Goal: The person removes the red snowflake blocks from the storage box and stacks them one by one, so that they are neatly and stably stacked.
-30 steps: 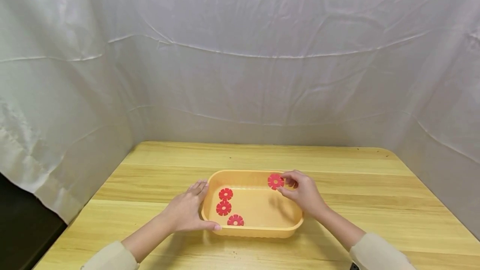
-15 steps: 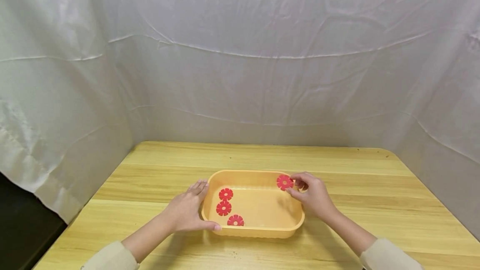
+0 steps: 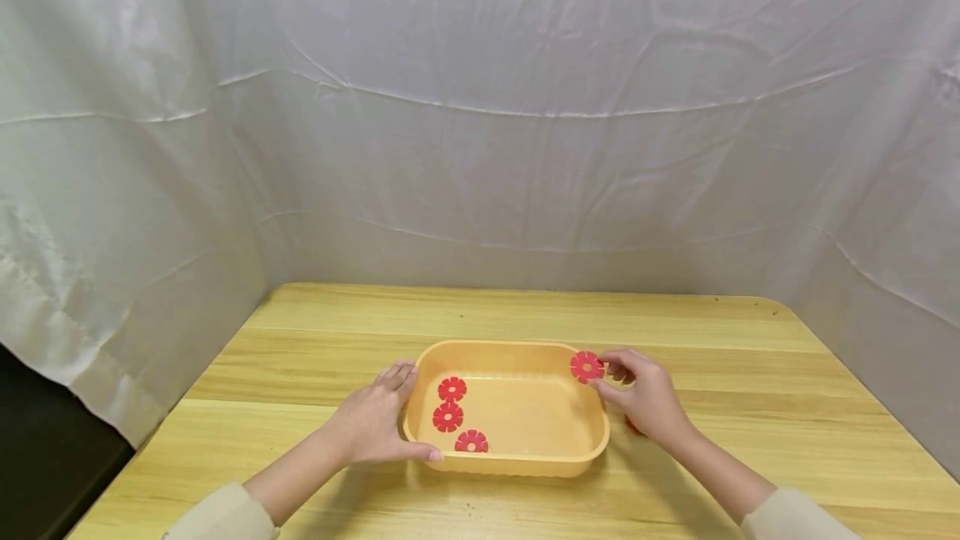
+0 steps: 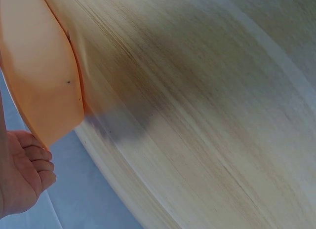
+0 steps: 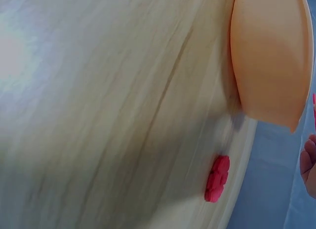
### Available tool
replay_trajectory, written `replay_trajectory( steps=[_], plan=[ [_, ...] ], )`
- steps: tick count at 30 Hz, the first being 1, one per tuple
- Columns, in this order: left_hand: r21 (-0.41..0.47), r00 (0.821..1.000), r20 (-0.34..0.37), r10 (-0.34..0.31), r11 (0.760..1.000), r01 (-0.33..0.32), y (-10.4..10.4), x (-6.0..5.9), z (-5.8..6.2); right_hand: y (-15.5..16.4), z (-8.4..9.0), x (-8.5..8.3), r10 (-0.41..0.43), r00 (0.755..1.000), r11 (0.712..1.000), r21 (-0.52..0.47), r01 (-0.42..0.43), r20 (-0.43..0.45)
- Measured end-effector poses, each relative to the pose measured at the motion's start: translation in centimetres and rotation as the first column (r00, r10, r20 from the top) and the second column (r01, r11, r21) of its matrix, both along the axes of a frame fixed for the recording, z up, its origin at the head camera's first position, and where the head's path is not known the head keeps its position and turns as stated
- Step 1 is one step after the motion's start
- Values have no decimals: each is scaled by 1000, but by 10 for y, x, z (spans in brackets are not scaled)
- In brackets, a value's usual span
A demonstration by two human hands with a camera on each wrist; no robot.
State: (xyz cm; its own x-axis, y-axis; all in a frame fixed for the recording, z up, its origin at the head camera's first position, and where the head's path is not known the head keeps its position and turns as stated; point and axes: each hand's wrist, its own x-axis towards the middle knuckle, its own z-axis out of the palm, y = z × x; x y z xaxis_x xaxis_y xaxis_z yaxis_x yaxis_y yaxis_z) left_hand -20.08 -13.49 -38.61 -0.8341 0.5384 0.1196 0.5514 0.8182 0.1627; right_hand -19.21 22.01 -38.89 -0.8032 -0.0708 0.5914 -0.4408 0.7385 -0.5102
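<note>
A yellow-orange plastic basin [image 3: 525, 464] sits near the front of the wooden table. My left hand [image 3: 371, 423] braces its left end, fingers fairly straight along the outer wall and thumb on the near rim. Three red flower-shaped snowflake discs lie inside on the left: a far one [image 3: 452, 389], a middle one [image 3: 447, 417] and a near one [image 3: 471, 441] partly behind the front rim. Between thumb and index finger, my right hand [image 3: 643, 394] pinches another red snowflake disc [image 3: 587, 367], which overlaps the basin's far right corner.
Right of the basin, a small red piece with scalloped sides [image 5: 217, 179] rests on the table [image 3: 780, 407]; my right hand mostly hides it in the head view. Pale cloth [image 3: 525, 148] hangs behind and along both sides.
My right hand has moved rightward with its red disc, from over the basin's far side to its far right corner. A bit of red now shows beneath that hand. The left hand stays put.
</note>
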Motion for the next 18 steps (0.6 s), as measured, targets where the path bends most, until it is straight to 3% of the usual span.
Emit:
replay_trajectory(
  steps=[18],
  plan=[
    [1,1000,20,10,1000,-10,0,1,1,27,-10,10,-51,994,999,10,52,-94]
  ],
)
